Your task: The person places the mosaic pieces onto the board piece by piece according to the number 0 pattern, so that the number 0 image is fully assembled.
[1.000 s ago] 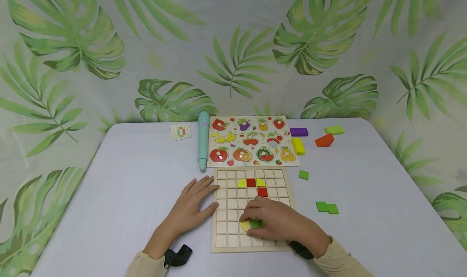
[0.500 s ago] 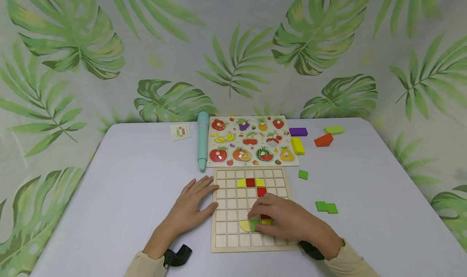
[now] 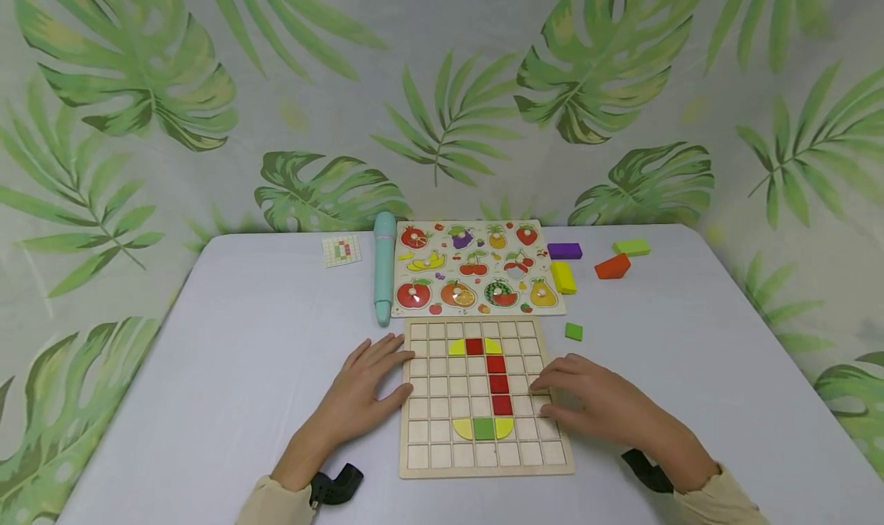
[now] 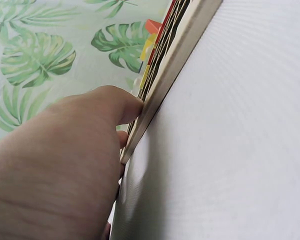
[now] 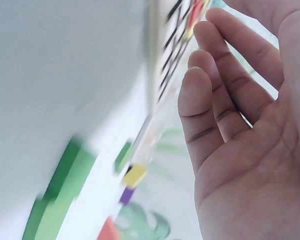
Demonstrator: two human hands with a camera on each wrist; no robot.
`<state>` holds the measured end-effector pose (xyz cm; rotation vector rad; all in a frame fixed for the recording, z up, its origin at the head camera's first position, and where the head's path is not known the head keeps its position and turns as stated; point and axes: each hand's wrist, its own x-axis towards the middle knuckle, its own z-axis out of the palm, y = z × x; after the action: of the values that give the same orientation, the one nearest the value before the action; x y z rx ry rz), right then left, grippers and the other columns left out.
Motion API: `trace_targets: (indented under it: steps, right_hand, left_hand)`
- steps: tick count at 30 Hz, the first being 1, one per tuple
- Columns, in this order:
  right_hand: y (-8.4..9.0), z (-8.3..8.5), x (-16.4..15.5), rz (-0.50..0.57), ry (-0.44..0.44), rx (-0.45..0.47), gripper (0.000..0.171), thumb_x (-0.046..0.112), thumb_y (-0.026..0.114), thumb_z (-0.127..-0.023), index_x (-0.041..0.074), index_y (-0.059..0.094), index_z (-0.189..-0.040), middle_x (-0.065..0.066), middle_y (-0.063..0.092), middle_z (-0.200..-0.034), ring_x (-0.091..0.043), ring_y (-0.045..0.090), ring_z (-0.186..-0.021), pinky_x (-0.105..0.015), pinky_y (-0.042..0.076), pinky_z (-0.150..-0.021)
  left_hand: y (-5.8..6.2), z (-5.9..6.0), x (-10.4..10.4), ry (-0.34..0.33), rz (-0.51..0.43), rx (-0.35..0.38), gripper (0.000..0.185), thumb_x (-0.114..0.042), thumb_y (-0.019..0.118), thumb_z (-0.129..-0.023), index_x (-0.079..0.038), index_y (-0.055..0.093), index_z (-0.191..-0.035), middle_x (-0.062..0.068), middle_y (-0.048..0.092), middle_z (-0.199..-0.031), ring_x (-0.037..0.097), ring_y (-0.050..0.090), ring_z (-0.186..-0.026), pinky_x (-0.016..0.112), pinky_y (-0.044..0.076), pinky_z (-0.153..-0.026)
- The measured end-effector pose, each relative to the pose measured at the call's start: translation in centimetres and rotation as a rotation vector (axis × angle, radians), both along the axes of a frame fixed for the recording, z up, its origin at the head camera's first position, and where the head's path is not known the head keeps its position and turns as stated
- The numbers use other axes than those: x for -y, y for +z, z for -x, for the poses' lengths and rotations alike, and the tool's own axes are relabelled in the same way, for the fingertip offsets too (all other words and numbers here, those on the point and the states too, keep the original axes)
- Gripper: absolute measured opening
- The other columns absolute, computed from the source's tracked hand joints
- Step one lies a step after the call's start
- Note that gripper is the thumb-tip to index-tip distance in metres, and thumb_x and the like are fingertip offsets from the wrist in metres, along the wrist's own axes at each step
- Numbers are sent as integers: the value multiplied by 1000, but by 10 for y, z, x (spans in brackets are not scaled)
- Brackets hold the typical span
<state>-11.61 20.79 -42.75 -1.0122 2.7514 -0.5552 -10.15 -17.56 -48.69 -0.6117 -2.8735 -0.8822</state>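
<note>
Head view: left hand [image 3: 361, 393] lies flat, fingers straight, against the grid board's [image 3: 421, 463] left edge; right hand [image 3: 597, 401] hovers with loose, empty fingers over its right edge.

A pale wooden grid board [image 3: 421, 463] on a lilac-grey table [image 3: 262, 356] carries a column of red tiles [image 3: 497, 375], with yellow curved pieces [image 3: 457, 348] at its top and a green square [image 3: 483, 428] at its foot. Beyond the board lie a teal pen [image 3: 384, 268] and a multicoloured fruit puzzle [image 3: 476, 268], against a green leaf-print backdrop [image 3: 138, 87].
</note>
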Motion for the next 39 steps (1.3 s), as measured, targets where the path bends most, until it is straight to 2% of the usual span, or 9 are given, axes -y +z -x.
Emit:
trace_targets:
  steps: [11,22,27,34,39]
  right_hand:
    - [-12,3,-52,-72,-149,-28,31,28,83,-87,33,73,-116,18,65,-117,-11,60,-113,-40,59,-96]
    - [-15,3,-87,-23,-160,-132,34,20,89,-80,27,75,-111,14,68,-113,-12,62,-103,-35,60,-86]
    - [-17,4,-92,-13,-155,-142,33,18,89,-80,26,75,-109,15,67,-110,-9,62,-100,-33,60,-83]
    - [-16,6,-86,-33,-154,-123,28,24,87,-82,27,75,-107,16,66,-107,-5,59,-95,-30,59,-80]
    - [-9,9,-73,-40,-131,-115,26,23,86,-84,27,76,-108,19,67,-107,-5,60,-97,-33,60,-84]
  left_hand:
    - [1,0,-1,-5,-2,4,47,-38,68,-99,-19,62,-141,5,46,-161,24,36,-153,47,18,-130]
    - [3,0,-1,-3,-2,-21,47,-32,72,-96,-16,64,-140,8,47,-160,28,38,-152,51,21,-129]
    - [3,-1,-1,-1,-1,-25,47,-31,72,-95,-15,64,-139,9,48,-159,29,38,-152,52,21,-128]
    - [1,0,-1,1,3,-20,47,-34,71,-97,-16,63,-140,8,48,-159,27,38,-152,51,21,-129]
    - [2,0,-1,-1,2,-1,47,-36,70,-98,-17,63,-140,7,47,-160,26,37,-152,50,20,-129]
